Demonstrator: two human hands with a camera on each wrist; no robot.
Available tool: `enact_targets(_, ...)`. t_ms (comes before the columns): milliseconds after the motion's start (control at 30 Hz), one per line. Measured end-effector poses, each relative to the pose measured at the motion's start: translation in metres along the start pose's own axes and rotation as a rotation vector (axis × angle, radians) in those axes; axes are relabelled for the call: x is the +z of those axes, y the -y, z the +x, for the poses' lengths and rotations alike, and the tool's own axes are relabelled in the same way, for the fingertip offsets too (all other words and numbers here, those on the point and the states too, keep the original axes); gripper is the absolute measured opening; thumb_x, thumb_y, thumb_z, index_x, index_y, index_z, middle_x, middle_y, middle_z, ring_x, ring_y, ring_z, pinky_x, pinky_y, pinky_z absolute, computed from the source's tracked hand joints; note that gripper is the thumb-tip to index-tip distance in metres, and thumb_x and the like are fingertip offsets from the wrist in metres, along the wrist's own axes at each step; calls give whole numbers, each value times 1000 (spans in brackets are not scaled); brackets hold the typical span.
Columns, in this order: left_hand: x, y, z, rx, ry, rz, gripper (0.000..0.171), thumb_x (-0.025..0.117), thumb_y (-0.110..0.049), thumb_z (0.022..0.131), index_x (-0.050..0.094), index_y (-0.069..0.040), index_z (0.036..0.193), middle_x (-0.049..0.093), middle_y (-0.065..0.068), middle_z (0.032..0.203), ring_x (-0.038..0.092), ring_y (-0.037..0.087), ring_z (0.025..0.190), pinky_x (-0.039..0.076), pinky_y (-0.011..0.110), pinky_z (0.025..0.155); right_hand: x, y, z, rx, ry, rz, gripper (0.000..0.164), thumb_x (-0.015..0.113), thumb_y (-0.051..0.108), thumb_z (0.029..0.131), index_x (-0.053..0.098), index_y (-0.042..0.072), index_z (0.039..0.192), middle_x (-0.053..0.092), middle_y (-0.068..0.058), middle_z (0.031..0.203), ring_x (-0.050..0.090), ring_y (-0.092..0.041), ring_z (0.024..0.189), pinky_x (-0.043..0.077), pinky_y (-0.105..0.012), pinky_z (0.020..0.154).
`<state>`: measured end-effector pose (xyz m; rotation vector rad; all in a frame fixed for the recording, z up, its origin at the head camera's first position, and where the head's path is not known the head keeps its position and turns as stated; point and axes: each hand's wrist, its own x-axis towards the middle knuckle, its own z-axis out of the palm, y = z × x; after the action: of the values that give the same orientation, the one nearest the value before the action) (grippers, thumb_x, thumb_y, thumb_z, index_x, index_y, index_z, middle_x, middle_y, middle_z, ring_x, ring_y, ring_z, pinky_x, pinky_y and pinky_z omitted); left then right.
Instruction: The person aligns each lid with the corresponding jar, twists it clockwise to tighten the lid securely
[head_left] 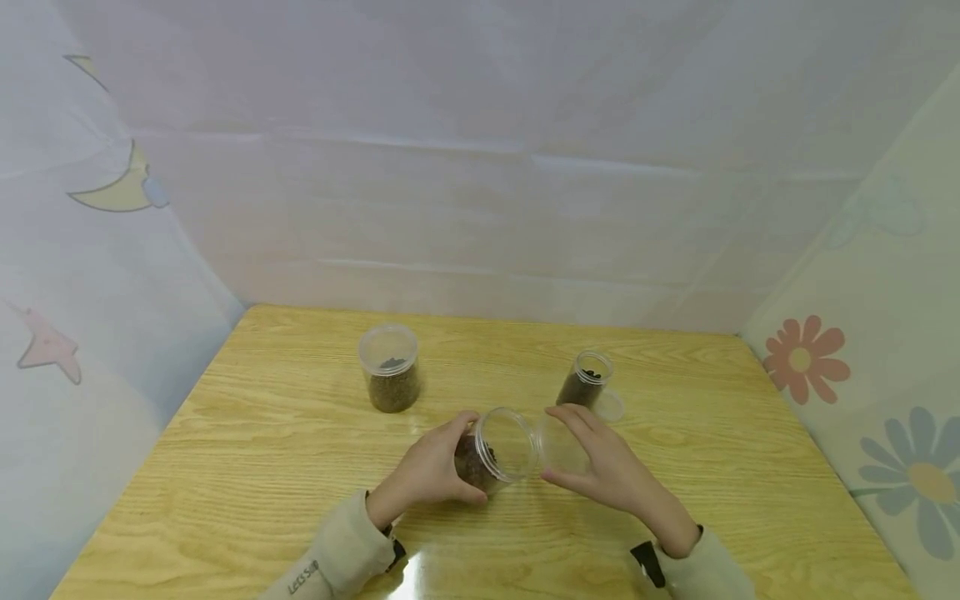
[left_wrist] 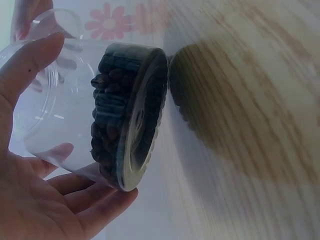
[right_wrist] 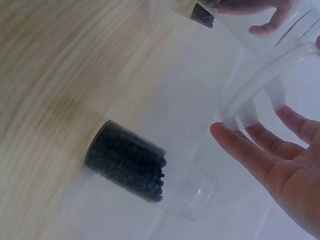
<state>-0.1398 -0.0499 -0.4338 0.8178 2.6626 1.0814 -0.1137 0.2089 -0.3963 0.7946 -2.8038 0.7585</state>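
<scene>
My left hand [head_left: 429,467] grips a wide clear jar [head_left: 468,467] round its side. The jar leans to the right with its mouth uncovered. Dark beans [left_wrist: 111,120] fill its lower part, as the left wrist view shows. In my right hand [head_left: 607,462] is a clear round lid [right_wrist: 270,70], held at the edge between thumb and fingers. That lid is close to the jar's mouth; whether they touch I cannot tell. Behind the right hand stands a slim clear jar [right_wrist: 127,160] of small dark beans, its top uncovered.
A small clear lid [head_left: 610,406] lies beside the slim jar. Farther back at the left, another wide jar [head_left: 393,390] holds brownish contents. All stand on a wooden table [head_left: 247,467], with printed cloth [head_left: 487,208] hanging behind and at both sides.
</scene>
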Motion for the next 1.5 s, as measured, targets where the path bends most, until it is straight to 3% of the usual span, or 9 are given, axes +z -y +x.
enact_targets(300, 0, -6, 2, 10, -1, 27, 92, 86, -33, 57, 38, -12, 132, 54, 13, 121, 54, 30, 104, 46, 48, 80, -3, 8, 9, -47, 8, 8, 73, 69, 45, 77, 41, 11, 135, 45, -11, 130, 47, -30, 114, 43, -50, 86)
enact_targets(600, -1, -4, 2, 21, 1, 49, 93, 87, -35, 56, 39, -12, 133, 55, 9, 117, 55, 28, 101, 47, 47, 79, -2, 18, 17, -113, -17, 40, 73, 70, 40, 78, 40, 9, 136, 45, -13, 130, 47, -34, 114, 43, -52, 85)
enact_targets(1300, -8, -8, 4, 24, 29, 148, 94, 86, -35, 56, 39, -10, 133, 56, 12, 117, 55, 29, 102, 47, 46, 78, 4, 30, 26, -106, 38, 51, 72, 68, 44, 78, 43, 9, 136, 43, -16, 132, 45, -35, 117, 42, -53, 86)
enact_targets(1500, -6, -9, 4, 53, 20, 174, 95, 86, -35, 57, 38, -9, 134, 58, 12, 115, 56, 27, 99, 48, 44, 77, 7, 30, 25, -105, 45, 37, 72, 69, 45, 77, 44, 10, 135, 45, -16, 130, 46, -35, 115, 43, -53, 85)
